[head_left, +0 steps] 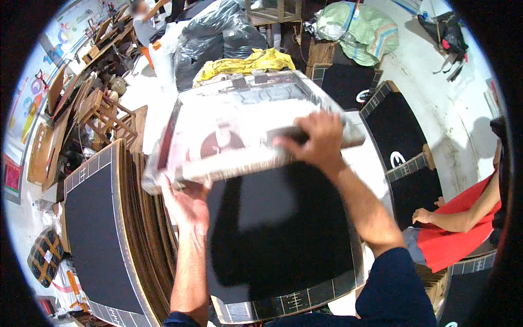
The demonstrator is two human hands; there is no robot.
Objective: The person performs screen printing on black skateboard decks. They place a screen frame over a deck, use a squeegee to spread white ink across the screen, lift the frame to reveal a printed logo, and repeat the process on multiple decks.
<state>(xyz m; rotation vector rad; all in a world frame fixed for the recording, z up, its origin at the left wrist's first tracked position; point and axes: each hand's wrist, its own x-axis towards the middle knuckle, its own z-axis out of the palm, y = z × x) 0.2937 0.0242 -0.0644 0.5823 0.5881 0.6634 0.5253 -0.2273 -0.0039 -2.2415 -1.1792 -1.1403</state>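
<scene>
A pale screen-printing frame (234,170), smeared by motion, is tilted up above a black board (278,234) with a ruled, marked border. Palm up, my left hand (189,207) supports the frame's near left corner, its fingers partly hidden beneath. Over the frame's near right part, my right hand (318,139) is closed on a dark squeegee-like bar (289,134); blur hides its exact shape and whether the hand also grips the frame. The frame's shadow falls across the board.
A tall stack of similar boards (98,218) stands at left. More black boards (395,128) lie at right, near a co-worker's hand (422,216) and red cloth (457,229). Behind are a yellow sheet (245,62), dark plastic bags (212,38), and a green sack (354,30). Another person (147,27) stands far left.
</scene>
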